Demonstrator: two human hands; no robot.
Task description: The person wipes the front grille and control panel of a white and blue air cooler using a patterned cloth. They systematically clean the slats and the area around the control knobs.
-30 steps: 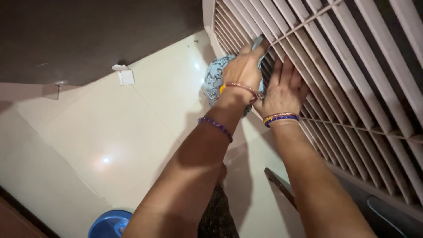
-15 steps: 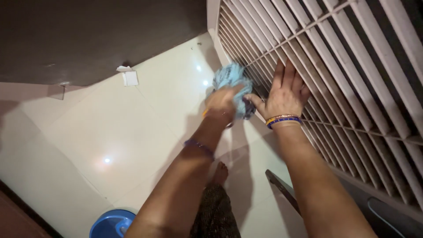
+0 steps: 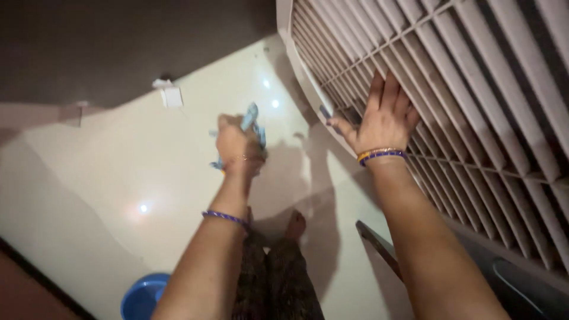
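Blue cloth point(image 3: 252, 121) bunched in left hand point(image 3: 237, 145); right hand point(image 3: 382, 121) spread flat on grille point(image 3: 474, 89).

Cloth point(image 3: 252, 121): light blue with a darker print, bunched in the left hand point(image 3: 237, 145). Louvred grille point(image 3: 450, 77) off-white; floor point(image 3: 118, 172) pale cream glossy tile; bucket point(image 3: 142, 296) bright blue. Bangles point(image 3: 380, 155) on the right wrist are gold and blue; the left-arm band point(image 3: 224, 217) is purple.

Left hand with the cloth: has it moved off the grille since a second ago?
Yes. The left hand, gripping the cloth, has pulled left, away from the grille, over the floor. The right hand stays on the slats.
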